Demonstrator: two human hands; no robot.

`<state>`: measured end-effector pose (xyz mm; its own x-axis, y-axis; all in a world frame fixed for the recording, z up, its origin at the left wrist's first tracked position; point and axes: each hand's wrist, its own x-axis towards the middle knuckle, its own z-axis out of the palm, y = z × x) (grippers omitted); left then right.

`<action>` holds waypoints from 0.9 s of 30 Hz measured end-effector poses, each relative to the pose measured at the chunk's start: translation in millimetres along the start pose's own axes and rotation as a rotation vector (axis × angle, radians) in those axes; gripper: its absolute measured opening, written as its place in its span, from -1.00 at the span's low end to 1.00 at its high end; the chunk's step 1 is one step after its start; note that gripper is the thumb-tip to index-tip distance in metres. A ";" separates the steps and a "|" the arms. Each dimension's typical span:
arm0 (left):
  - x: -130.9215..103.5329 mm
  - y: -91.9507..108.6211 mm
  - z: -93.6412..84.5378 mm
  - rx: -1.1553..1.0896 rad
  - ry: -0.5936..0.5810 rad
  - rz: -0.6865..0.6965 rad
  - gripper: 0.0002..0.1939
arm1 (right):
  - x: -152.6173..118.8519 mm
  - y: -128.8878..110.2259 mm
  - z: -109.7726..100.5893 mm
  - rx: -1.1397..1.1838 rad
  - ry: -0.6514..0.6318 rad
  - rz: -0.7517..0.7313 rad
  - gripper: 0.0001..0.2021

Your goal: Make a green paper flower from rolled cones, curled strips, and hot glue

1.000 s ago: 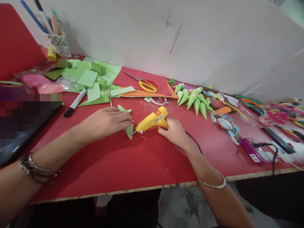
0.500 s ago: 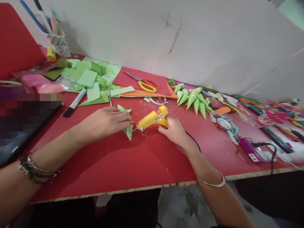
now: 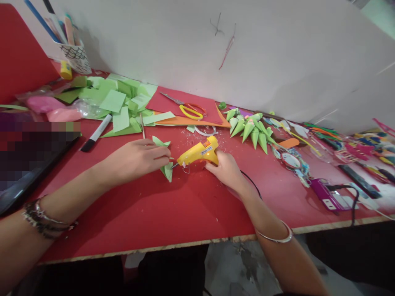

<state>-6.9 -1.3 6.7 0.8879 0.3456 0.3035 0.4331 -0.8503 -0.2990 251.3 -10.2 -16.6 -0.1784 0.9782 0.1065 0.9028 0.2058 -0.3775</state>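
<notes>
My right hand (image 3: 226, 169) is wrapped round the handle of a yellow hot glue gun (image 3: 197, 152), its nozzle pointing left. The nozzle tip is at a folded green paper piece (image 3: 167, 170); whether it touches cannot be told. My left hand (image 3: 140, 161) holds that paper piece with its fingers closed, covering the middle of it. Pointed green ends stick out above and below the fingers. A thin stick (image 3: 142, 126) stands out just behind my left hand. Beyond the glue gun lies a cluster of green paper cones (image 3: 251, 130).
Green paper scraps (image 3: 112, 101) are heaped at the back left, near a marker (image 3: 96, 133). Scissors (image 3: 188, 110) rest on red paper (image 3: 173, 98). A purple power socket (image 3: 328, 197) with a black cable is on the right. A patterned pen cup (image 3: 75, 57) stands at the far left.
The glue gun has shifted very slightly, its nozzle still beside the green paper. Both hands keep nearly the same place and grip.
</notes>
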 end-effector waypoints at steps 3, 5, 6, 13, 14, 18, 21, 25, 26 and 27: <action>-0.4 0.0 0.6 -0.016 0.015 -0.001 -0.71 | -0.1 -0.3 -0.4 0.008 -0.003 0.012 -0.86; -0.7 0.0 1.1 -0.016 0.020 0.001 -0.71 | -0.4 -0.2 -0.4 0.007 -0.003 0.018 -0.87; -0.9 0.0 1.3 -0.011 0.018 0.004 -0.71 | -0.5 0.0 -0.2 0.010 0.000 0.015 -0.87; -1.1 -0.9 1.7 0.019 0.000 0.012 -0.66 | -0.2 2.8 2.1 0.011 0.035 -0.005 -0.84; -1.3 -1.0 1.7 0.010 0.004 0.012 -0.66 | 0.0 3.2 2.4 0.006 0.040 -0.006 -0.83; -1.9 -1.2 1.8 -0.001 -0.009 -0.003 -0.66 | 0.5 4.6 3.0 -0.001 0.052 -0.004 -0.82; -1.7 -1.0 2.0 0.012 -0.013 -0.009 -0.67 | 0.3 4.6 3.2 0.001 0.051 0.001 -0.83; -0.7 -0.6 1.3 0.030 -0.014 -0.005 -0.65 | -0.8 3.5 3.0 0.012 0.047 0.003 -0.83; -0.4 -0.4 1.0 0.028 -0.019 -0.005 -0.65 | -1.0 3.3 2.9 0.014 0.047 0.005 -0.83; -0.2 -0.3 0.7 0.022 -0.022 -0.007 -0.65 | -1.1 3.2 2.7 0.012 0.046 0.006 -0.82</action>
<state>-7.1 -0.9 6.0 0.8880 0.3605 0.2854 0.4424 -0.8391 -0.3165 253.3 -10.6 -20.5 -0.1545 0.9772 0.1459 0.8989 0.2003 -0.3897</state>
